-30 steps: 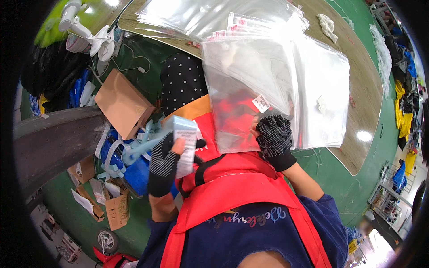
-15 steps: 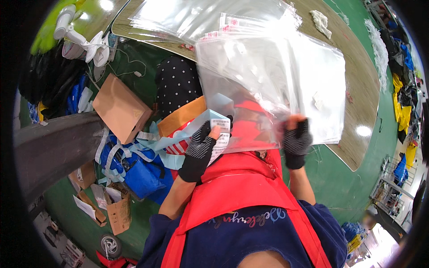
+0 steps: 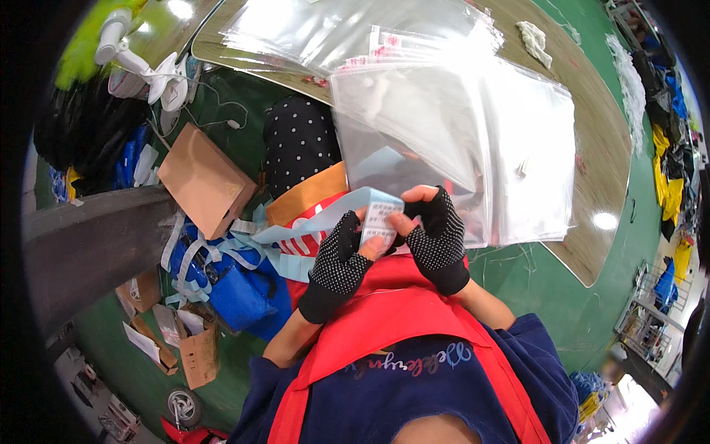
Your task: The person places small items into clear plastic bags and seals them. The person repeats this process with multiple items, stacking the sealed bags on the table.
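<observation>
My left hand point(image 3: 342, 260), in a black dotted fingerless glove, is closed on a strip of printed white labels point(image 3: 378, 220) in front of my red apron point(image 3: 399, 307). Thumb and finger of my right hand point(image 3: 438, 244), gloved alike, pinch the strip's right edge. From the labels a pale blue backing strip point(image 3: 319, 214) runs left and down in loose folds. Just beyond both hands, a stack of clear plastic bags point(image 3: 414, 111) overhangs the table's near edge, and a second bag stack point(image 3: 532, 148) lies on its right.
More clear bags point(image 3: 296, 29) cover the far part of the wooden table point(image 3: 603, 163). A crumpled white cloth point(image 3: 534, 43) lies at its far right. To my left are a brown cardboard box point(image 3: 203, 177), a blue bag point(image 3: 240, 296) and a dark curved beam point(image 3: 103, 244).
My right hand has moved left from the bag stack to the label strip and now pinches it. My left hand keeps its hold, and the labels have turned slightly.
</observation>
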Demonstrator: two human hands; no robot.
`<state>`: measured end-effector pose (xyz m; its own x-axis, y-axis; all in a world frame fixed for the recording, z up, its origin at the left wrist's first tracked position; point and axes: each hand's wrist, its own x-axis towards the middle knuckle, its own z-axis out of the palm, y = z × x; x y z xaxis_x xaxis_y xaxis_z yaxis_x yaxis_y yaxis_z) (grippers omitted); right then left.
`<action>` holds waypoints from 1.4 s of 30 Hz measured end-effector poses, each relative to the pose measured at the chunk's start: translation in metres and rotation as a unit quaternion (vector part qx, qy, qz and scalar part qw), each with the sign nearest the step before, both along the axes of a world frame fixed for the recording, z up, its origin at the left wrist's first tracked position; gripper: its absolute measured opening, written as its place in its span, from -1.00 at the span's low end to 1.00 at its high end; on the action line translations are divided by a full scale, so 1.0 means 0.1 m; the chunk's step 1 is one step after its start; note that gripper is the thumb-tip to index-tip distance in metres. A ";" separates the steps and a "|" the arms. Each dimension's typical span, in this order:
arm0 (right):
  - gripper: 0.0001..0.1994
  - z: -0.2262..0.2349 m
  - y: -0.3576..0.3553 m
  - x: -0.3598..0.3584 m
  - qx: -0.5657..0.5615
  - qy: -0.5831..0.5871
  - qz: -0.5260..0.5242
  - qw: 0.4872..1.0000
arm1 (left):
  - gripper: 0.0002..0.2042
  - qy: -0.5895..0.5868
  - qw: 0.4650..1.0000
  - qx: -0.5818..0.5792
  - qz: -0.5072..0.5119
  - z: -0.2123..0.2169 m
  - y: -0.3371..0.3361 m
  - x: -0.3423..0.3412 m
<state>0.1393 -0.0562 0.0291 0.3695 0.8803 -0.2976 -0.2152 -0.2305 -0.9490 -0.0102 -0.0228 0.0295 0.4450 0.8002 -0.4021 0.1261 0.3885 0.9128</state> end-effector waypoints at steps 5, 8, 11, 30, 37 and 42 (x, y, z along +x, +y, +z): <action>-0.80 0.04 0.04 0.13 0.111 -0.335 0.127 0.927 | -0.71 0.086 0.991 0.056 -0.082 0.10 0.01 -0.11; -0.84 0.05 0.01 0.22 0.088 -0.287 0.181 0.937 | -0.72 0.084 0.989 0.082 -0.089 0.10 0.00 -0.13; -0.86 0.04 0.02 0.30 0.080 -0.237 0.224 0.942 | -0.71 0.137 0.966 0.170 -0.140 -0.01 -0.03 -0.22; -0.78 -0.54 -0.31 0.42 -0.005 -0.654 0.238 0.718 | -0.70 -0.078 0.965 -0.107 0.228 0.02 0.18 -0.36; -0.94 -0.33 -0.27 0.52 0.059 -0.537 0.155 0.827 | -0.71 -0.137 0.972 -0.118 0.149 0.02 0.14 -0.17; -0.91 -0.26 -0.25 0.52 0.062 -0.527 0.170 0.831 | -0.71 -0.143 0.971 -0.116 0.151 0.03 0.13 -0.15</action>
<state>0.1911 -0.0807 0.0034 0.0908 0.9870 0.1326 0.8070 0.0051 -0.5905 -0.0255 -0.0095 0.0322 0.3247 0.8141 -0.4814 -0.2713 0.5678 0.7772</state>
